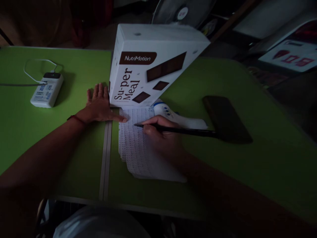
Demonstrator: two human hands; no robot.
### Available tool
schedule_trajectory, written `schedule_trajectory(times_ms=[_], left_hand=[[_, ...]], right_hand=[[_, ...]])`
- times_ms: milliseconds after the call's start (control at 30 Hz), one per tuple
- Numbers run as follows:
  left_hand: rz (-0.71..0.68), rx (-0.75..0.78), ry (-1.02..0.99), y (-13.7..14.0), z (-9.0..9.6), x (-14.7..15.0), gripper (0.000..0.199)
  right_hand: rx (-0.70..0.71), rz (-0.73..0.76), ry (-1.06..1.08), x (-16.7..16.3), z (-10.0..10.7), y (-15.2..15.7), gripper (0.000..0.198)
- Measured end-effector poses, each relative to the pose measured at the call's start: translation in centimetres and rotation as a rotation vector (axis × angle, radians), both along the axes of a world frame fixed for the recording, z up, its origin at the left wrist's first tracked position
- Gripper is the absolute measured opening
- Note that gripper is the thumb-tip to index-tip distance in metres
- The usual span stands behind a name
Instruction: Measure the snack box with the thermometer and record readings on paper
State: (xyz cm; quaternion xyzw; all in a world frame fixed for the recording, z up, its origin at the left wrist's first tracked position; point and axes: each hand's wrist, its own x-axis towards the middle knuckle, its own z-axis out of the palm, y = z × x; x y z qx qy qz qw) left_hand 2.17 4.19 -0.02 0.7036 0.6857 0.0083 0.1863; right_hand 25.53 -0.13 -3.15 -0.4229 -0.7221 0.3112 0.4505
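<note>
My right hand (163, 135) grips a long black pen (193, 131), its tip over a stack of paper sheets (138, 155) covered in rows of small writing. Part of the paper is hidden under that hand and forearm. My left hand (100, 107) lies flat with fingers spread, the thumb reaching onto the paper's left edge. Its fingers are beside a white box (133, 46) marked "NutriMotion Su-per Meal", which stands upright at the top of the sheets. A white device with blue buttons (183, 120), perhaps a handheld thermometer, lies just beyond my right hand.
On the green table (81, 168), a dark phone-like slab (226, 119) lies to the right. A white power bank (47, 91) with cables is at the left. A metal seam (106, 158) crosses the table. Behind it stands a fan (183, 13).
</note>
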Motion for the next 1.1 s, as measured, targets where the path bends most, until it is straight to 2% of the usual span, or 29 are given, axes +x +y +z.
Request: schedule_trajectory(times_ms=[233,467,600,1100], left_hand=[[-0.02,0.034,-0.017,0.14,-0.48,-0.31,0.17],[-0.012,0.006,0.013,-0.02,-0.08,-0.08,0.168],[-0.016,0.015,0.008,-0.07,-0.09,-0.07,0.166],[-0.019,-0.011,0.035,0.02,0.03,-0.01,0.17]], right_hand=[[-0.027,-0.016,-0.014,-0.03,0.1,-0.06,0.011],[-0.045,-0.019,0.024,0.04,0.01,0.07,0.013],[-0.02,-0.063,0.049,0.04,-0.11,0.22,0.015],[0.033,-0.013,-0.011,0.26,-0.13,0.1,0.017]])
